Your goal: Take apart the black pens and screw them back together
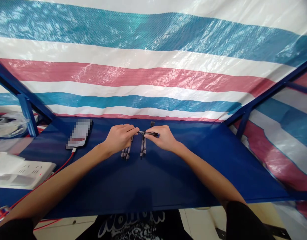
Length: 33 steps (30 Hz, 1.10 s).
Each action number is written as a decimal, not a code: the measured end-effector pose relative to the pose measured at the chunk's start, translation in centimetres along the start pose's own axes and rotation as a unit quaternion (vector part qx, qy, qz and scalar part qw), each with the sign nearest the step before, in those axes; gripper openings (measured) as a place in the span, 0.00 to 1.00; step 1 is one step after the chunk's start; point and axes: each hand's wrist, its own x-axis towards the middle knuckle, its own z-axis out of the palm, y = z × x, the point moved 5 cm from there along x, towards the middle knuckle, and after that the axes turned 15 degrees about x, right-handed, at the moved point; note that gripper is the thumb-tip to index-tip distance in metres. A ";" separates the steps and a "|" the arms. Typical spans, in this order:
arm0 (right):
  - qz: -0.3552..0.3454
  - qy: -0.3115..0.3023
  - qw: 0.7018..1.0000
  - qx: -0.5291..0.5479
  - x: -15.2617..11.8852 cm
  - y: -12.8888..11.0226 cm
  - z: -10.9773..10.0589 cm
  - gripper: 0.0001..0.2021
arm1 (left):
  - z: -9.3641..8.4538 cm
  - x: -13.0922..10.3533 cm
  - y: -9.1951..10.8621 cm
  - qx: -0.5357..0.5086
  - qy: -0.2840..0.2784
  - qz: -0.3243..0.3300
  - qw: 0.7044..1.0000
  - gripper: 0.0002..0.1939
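My left hand (121, 136) and my right hand (163, 137) are close together over the blue table. Between them is a dark pen (155, 134), held nearly level. My right fingers are closed around its body, and my left thumb and fingertips pinch the thin end. Several pens (126, 153) with patterned barrels lie side by side beneath my left hand, which partly covers them. A pair of similar pens (143, 148) rests below the gap between my hands. Just beyond my right fingers are small black pieces (153, 123), too small to name.
A phone (80, 133) lies at the left with a red charging cable (65, 165). A white power strip (31, 173) and a plastic bag (10, 125) are farther left. Striped tarpaulin (143, 76) hangs behind the blue table (148, 186), with blue frame bars (263, 88) at both sides.
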 end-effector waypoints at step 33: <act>0.067 -0.104 0.992 0.024 0.0 1.6 0.7 0.15 | 1.0 -0.3 -1.7 -0.031 -0.102 -0.021 0.994 0.13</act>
